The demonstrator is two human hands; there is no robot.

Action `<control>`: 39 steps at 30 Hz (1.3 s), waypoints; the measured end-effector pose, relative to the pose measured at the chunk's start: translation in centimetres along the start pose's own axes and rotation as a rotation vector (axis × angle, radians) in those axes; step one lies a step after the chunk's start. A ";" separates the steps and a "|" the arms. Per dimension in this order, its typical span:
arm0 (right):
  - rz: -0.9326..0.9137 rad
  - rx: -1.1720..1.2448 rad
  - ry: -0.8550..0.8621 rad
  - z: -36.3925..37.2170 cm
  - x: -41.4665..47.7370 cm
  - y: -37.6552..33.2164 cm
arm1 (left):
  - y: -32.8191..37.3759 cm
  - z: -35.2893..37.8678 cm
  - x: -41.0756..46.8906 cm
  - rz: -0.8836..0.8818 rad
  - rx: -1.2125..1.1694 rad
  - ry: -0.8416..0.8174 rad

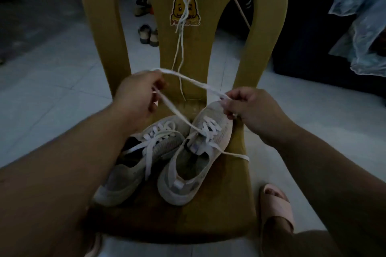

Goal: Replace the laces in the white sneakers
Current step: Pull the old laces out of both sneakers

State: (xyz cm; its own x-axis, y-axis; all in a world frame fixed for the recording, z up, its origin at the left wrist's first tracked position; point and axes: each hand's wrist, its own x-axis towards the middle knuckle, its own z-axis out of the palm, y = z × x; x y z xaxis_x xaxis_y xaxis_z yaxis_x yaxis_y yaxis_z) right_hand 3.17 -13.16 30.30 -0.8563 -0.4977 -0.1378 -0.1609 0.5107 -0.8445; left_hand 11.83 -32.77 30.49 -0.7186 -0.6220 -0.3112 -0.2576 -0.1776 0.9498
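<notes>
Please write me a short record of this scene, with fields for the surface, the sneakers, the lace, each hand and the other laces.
surface: seat of a yellow chair
sneakers: left-side sneaker and right-side sneaker, side by side, toes toward the chair back
lace: runs from the right-side sneaker's eyelets up to the left hand, then across to the right hand
left hand: holds the lace, raised above the sneakers
right hand: pinches the lace over the right-side sneaker's toe
spare laces: hang down the chair back
</notes>
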 end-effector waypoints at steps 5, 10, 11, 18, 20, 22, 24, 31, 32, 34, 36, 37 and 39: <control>0.102 -0.161 -0.081 0.6 -0.2 2.2 | 0.5 -2.9 1.7 -0.097 -0.398 0.115; 0.087 -0.361 -0.211 2.7 -0.9 2.4 | -0.7 -2.9 0.8 0.049 0.695 -0.096; 0.082 -0.399 -0.183 3.0 -0.9 2.2 | -0.9 -2.4 0.2 0.132 0.918 -0.132; 0.037 -0.583 -0.081 4.6 -1.0 1.6 | -3.6 2.2 -3.0 0.360 1.121 -0.431; 0.034 -0.592 -0.088 4.6 -0.9 1.5 | -4.6 2.6 -2.7 0.372 1.129 -0.409; 0.061 -0.466 -0.115 4.2 -0.8 1.5 | -5.0 2.6 -2.3 0.352 1.120 -0.393; 0.144 -0.240 -0.133 3.8 -0.8 1.5 | -5.0 2.8 -2.3 0.384 1.108 -0.371; 0.278 0.002 -0.130 3.6 -1.0 1.2 | -4.5 3.6 -3.6 0.483 1.242 -0.405; 0.294 0.039 -0.131 3.6 -1.1 1.0 | -4.8 3.7 -3.4 0.469 1.282 -0.410; 0.335 0.117 -0.143 3.6 -1.3 0.8 | -5.3 3.9 -3.1 0.459 1.338 -0.392; 0.358 0.161 -0.140 3.5 -1.4 0.6 | -5.6 3.8 -2.9 0.489 1.343 -0.374; 0.349 0.153 -0.124 3.3 -1.5 0.4 | -5.6 3.7 -2.8 0.510 1.343 -0.388; 0.226 -0.047 -0.066 2.9 -1.2 0.6 | -5.5 3.6 -2.9 0.540 1.341 -0.453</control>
State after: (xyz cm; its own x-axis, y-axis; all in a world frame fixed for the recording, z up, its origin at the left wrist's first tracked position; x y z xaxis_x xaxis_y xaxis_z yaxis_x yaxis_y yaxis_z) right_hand 5.57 -14.27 28.46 -0.8392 -0.4116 -0.3554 0.0066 0.6458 -0.7635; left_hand 13.06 -27.22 26.02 -0.9843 -0.0587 -0.1663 -0.1066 0.9491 0.2963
